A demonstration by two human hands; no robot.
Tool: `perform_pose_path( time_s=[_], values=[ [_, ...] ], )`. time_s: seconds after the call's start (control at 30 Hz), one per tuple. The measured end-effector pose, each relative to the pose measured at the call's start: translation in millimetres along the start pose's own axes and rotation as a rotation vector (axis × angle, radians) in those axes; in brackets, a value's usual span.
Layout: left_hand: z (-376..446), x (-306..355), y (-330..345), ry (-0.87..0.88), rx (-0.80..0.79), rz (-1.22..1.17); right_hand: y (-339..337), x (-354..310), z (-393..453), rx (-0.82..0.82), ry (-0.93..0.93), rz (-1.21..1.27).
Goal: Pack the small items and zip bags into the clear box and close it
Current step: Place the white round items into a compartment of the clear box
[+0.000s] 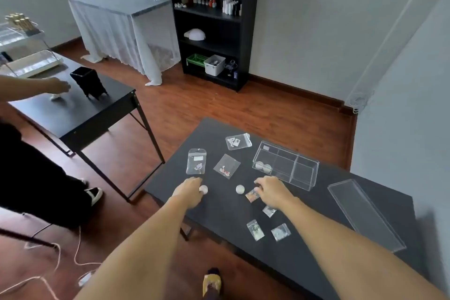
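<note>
A: What lies nearest on the black table [219,214]?

B: Two small zip bags side by side near the front edge, one [255,229] left of the other [281,232], with a third, smaller bag [269,211] just beyond them. The loose clear lid [365,214] lies flat well off to the right.

A: And the hands?

B: The left hand [186,192] rests palm down with its fingers curled against a small round white pot [203,189]; I cannot tell whether it truly grips it. The right hand [270,190] is bent over a glittery zip bag [252,195], fingertips touching it, and something small and round shows under those fingers, though whether they have closed on it I cannot tell. A second round white pot [240,189] sits free between the two hands.

A: Farther back?

B: Three larger zip bags: one upright-lying with a hang hole [196,161], one turned diamond-wise holding reddish bits [227,166], and one farthest away with white pieces [238,141]. The clear box [286,164] stands open just beyond the right hand, divided into compartments; two round pots [263,166] sit in its left end compartment.

A: Anyone else?

B: Another person's arm [36,87] reaches over a second black table at the left.
</note>
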State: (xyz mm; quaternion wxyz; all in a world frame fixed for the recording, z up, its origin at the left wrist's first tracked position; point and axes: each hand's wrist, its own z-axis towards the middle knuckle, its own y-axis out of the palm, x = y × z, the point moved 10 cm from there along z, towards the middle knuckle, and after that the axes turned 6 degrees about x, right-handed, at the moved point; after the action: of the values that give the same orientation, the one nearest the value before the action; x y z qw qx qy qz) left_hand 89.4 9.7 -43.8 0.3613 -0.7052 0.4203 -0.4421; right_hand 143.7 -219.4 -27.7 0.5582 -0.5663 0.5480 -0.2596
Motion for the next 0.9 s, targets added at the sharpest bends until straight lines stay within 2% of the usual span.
perform_pose_path(
  time_s=[0.17, 0.37, 0.57, 0.77, 0.9],
  values=[
    [11, -14, 20, 0.017, 0.023, -0.029, 30, -16, 8, -0.015, -0.017, -0.079],
    [32, -18, 33, 0.130, 0.056, -0.007, 46, -21, 32, 0.030, -0.019, -0.110],
    [43, -14, 30, 0.189, 0.064, -0.099, 60, -24, 45, 0.006, -0.044, -0.157],
    [48, -5, 20, 0.280, 0.013, -0.170, 54, -28, 48, 0.016, -0.025, -0.091],
    [61, 24, -5, 0.385, 0.051, -0.294, 45, -24, 40, 0.027, 0.044, 0.109]
  ],
)
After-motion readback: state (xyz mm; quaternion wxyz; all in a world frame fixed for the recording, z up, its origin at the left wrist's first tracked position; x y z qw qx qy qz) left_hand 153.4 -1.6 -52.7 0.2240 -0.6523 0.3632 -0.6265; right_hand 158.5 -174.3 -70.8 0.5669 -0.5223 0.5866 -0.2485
